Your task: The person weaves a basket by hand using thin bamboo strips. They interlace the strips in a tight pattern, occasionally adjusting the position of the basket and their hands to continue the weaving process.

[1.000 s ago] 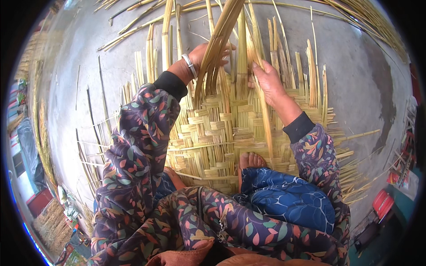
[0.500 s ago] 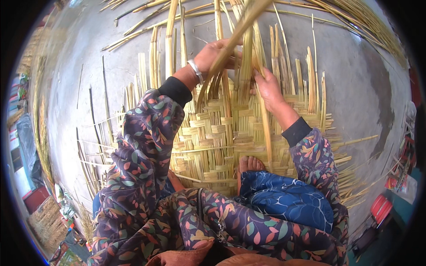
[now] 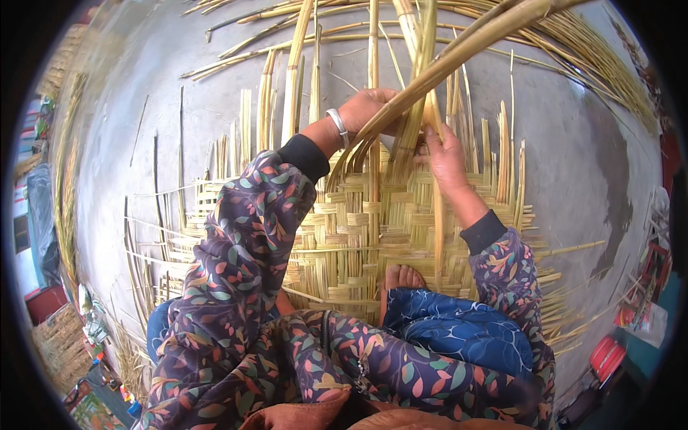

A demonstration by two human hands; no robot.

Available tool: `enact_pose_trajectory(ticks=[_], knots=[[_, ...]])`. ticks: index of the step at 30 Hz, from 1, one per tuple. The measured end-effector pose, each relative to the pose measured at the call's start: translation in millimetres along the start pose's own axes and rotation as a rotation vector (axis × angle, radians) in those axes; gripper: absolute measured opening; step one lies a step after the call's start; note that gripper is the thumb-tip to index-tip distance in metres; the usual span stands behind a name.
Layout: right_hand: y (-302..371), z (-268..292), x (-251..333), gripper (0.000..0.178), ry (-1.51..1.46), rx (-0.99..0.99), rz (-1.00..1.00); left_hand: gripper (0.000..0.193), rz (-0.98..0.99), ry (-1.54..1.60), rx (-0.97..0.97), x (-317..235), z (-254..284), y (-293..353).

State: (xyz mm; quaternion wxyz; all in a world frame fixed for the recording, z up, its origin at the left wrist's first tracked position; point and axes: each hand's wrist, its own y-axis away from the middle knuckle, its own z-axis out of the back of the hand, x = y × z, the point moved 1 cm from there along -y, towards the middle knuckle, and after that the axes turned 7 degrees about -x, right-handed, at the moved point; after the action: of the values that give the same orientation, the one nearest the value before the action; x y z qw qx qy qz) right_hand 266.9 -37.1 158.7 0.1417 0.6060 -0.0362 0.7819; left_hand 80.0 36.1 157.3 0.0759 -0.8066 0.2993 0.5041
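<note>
Woven mat of split, straw-coloured cane lies spread on a grey floor, directly before a person bent low over it, one bare foot planted on the weave. Seen from where I stand, both hands meet near the mat's far side. The left hand, a silver bangle at the wrist, sits behind a broad split strip slanting up to the right; its fingers are hidden there, and I cannot tell whether they are closed. The right hand pinches a pale strip, thumb upward, the strip's lower length trailing down over the weave toward the foot. Unwoven cane ends fan out beyond the mat's far edge, with more jutting from its sides. The worker wears a leaf-patterned jacket with dark cuffs and blue trousers. Loose canes stretch across the floor past the mat, and a thick bundle of canes lies at the far right, near a dark stain.
</note>
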Motion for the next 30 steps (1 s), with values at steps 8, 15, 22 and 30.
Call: enact_pose_trajectory(ticks=[8, 15, 22, 30], knots=[[-10, 15, 38, 0.018, 0.420, 0.086, 0.404, 0.036, -0.050, -0.112, 0.018, 9, -4, 8], [-29, 18, 29, 0.022, 0.848, 0.791, 0.056, 0.015, -0.358, -0.705, -0.167, -28, -30, 41], [-29, 16, 36, 0.024, 0.693, 0.942, -0.172, 0.024, -0.264, -1.637, -0.358, -28, 122, 47], [-34, 25, 25, 0.035, 0.715, 0.867, -0.066, 0.043, 0.088, -1.733, -0.222, -18, 69, 93]])
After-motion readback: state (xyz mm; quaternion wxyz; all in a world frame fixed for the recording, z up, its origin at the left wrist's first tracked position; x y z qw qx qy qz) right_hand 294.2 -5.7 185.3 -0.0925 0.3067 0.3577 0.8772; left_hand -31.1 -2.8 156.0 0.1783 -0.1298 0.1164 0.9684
